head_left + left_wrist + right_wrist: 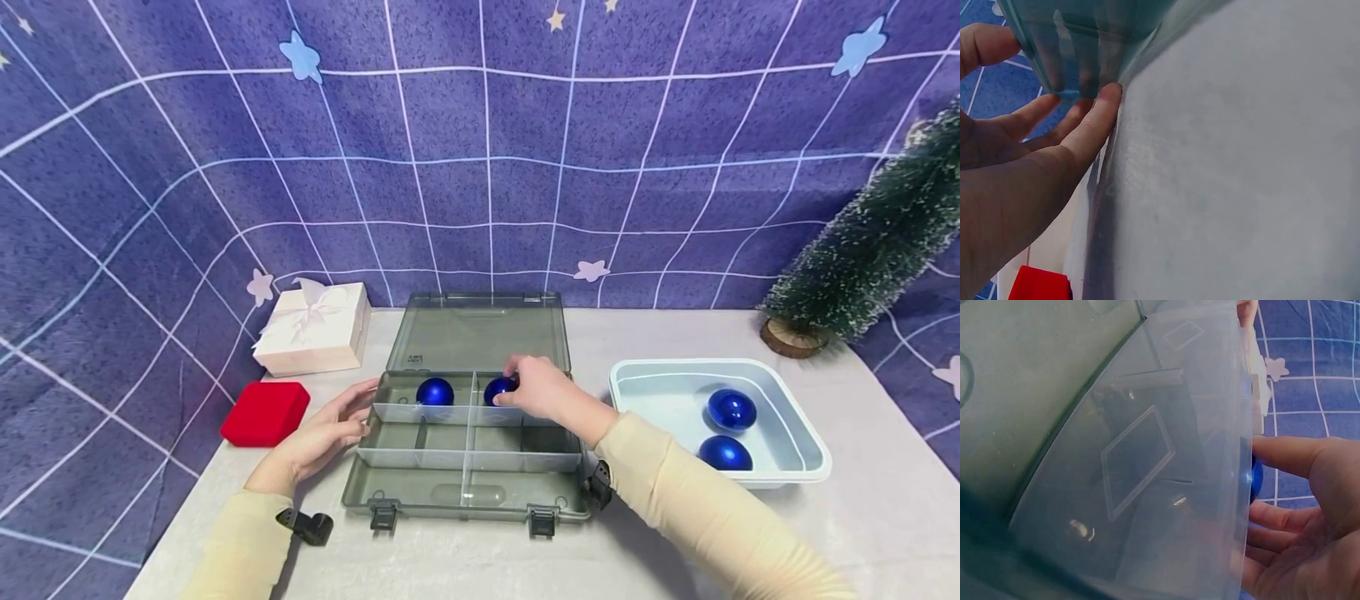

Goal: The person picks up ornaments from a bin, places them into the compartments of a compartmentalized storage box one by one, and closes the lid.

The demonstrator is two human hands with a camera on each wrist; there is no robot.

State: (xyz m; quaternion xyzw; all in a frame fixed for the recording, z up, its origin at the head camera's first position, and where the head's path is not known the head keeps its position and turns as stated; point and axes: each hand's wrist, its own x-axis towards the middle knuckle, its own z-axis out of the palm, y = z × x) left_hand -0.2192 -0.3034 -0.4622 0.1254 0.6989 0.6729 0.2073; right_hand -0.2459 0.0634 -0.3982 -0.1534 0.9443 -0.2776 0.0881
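Head view: right grip (542, 387) pinching blue ball (493, 390), left grip (326, 433) spread against box (401, 483), long axis sideways, latch side (457, 513) nearest.

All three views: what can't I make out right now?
- Head: right side of the blue ball held by the right hand, covered by that hand.
- Head: lettering on the open lid, too small to read.
- Head: part of the tree, cut off by the right edge.
- Left wrist: part of the red box, cut off by the bottom edge.
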